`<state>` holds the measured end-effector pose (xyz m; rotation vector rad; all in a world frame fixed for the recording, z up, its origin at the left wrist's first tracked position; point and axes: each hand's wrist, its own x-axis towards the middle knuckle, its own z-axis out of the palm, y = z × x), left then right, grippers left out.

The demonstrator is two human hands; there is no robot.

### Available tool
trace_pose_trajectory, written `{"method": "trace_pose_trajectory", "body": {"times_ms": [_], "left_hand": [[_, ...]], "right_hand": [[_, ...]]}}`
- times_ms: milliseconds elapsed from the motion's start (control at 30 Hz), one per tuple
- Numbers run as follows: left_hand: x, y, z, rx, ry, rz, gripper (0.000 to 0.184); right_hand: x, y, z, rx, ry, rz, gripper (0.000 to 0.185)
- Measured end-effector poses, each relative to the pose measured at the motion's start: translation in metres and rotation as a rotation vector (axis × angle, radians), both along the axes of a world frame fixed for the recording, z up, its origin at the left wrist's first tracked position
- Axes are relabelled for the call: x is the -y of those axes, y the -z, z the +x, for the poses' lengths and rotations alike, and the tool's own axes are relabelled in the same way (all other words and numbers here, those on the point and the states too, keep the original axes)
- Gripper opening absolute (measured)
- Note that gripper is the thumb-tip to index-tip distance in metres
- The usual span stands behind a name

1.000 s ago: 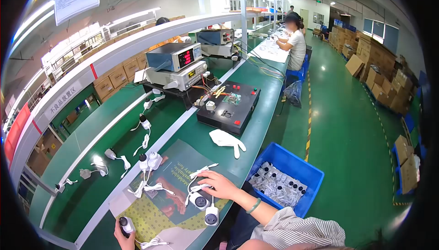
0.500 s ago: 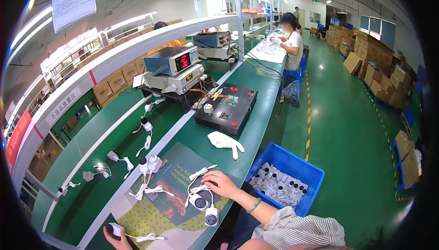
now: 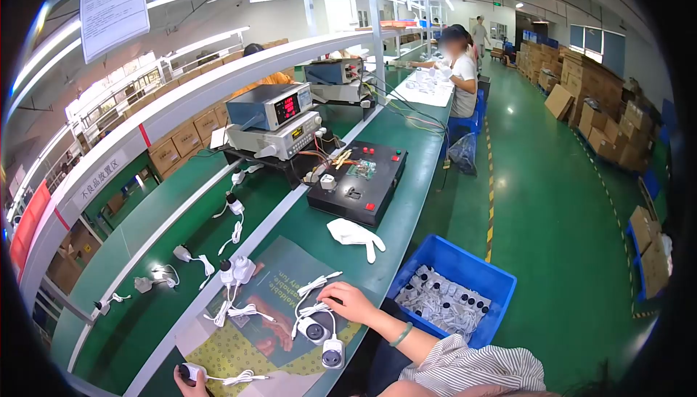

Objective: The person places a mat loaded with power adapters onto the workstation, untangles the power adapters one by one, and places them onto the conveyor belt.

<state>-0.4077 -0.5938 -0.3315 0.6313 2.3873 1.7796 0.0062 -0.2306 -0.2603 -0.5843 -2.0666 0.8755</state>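
Note:
At the lower left, my left hand (image 3: 190, 385) grips a white power adapter (image 3: 193, 373) with a dark plug end; its bundled white cable (image 3: 239, 378) trails right across the mat (image 3: 290, 259). My right hand (image 3: 348, 301) has loosely bent fingers, apart, over a white cable on the bench; whether they touch it I cannot tell. Just below the right hand lie two more white adapters with round dark faces, one upper (image 3: 315, 330) and one lower (image 3: 332, 354). Further left, a black-topped adapter (image 3: 227, 273) and a white adapter (image 3: 242, 268) stand together with bundled cables.
A white glove (image 3: 354, 237) lies before a black test box (image 3: 359, 186). Stacked instruments (image 3: 272, 117) stand behind it. A blue bin (image 3: 501, 292) of adapters is at my right. Several adapters (image 3: 184, 253) sit along the bench's left strip. A co-worker (image 3: 461, 70) sits farther down.
The view has shifted slightly. My left hand stays on the adapter at the lower left, which appears turned a little. My right hand remains over the cable, with its fingers slightly changed.

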Motion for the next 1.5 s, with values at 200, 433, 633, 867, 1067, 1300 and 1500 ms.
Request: {"method": "trace_pose_trajectory", "body": {"times_ms": [200, 433, 633, 867, 1067, 1300, 1500], "left_hand": [[-0.041, -0.08, 0.091, -0.385, -0.012, -0.312, 0.072], [-0.058, -0.124, 0.151, -0.197, 0.247, -0.621, 0.086], [-0.044, -0.133, 0.133, -0.309, 0.409, -0.728, 0.088], [-0.082, -0.124, -0.032, -0.721, -0.213, -0.485, 0.058], [-0.159, -0.109, 0.11, -0.729, 0.653, -0.335, 0.049], [-0.199, -0.139, 0.229, -0.69, 1.396, -0.162, 0.067], [-0.211, -0.155, 0.227, -0.91, 1.334, -0.342, 0.048]], "right_hand": [[-0.002, -0.001, 0.0, -0.002, -0.001, -0.006, 0.013], [0.002, -0.011, -0.004, -0.007, -0.019, 0.003, 0.009], [0.001, -0.012, -0.006, 0.005, -0.051, -0.069, 0.009], [0.004, -0.017, -0.008, 0.045, -0.011, -0.04, 0.008], [0.004, -0.018, -0.009, -0.015, 0.03, -0.05, 0.008], [-0.004, -0.001, -0.005, -0.016, 0.041, -0.087, 0.012], [0.0, -0.001, 0.002, -0.121, -0.014, -0.071, 0.015]]}}
